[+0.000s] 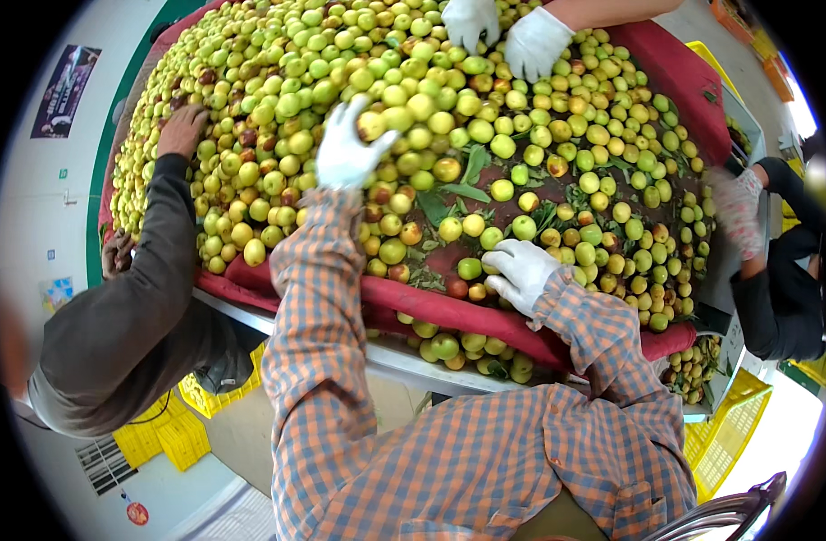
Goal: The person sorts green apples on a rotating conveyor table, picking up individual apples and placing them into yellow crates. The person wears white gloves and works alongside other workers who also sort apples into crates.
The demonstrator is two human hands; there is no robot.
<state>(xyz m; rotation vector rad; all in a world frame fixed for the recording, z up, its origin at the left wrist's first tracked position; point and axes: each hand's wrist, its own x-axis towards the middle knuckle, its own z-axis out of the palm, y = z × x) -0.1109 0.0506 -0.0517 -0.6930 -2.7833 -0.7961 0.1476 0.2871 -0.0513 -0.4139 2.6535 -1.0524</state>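
Observation:
A large heap of green and reddish jujube-like fruit (298,101) covers a table lined with dark red cloth (446,311). My left hand (350,147), in a white glove, reaches into the heap with thumb and fingers spread around some fruit; whether it grips any is unclear. Near the padded front edge, my right hand (521,274), gloved too, rests on the fruit with fingers curved; its fingertips touch fruit, and what lies under the palm is hidden. Green leaves (470,182) lie among the thinner fruit between my hands.
At left, a co-worker's bare hand (181,132) touches the heap. Two white-gloved hands (536,44) of another person work at the far side. A patterned-gloved hand (737,209) is blurred at right. Yellow plastic crates (727,433) stand below, and fruit lies in a trough (477,348) under the edge.

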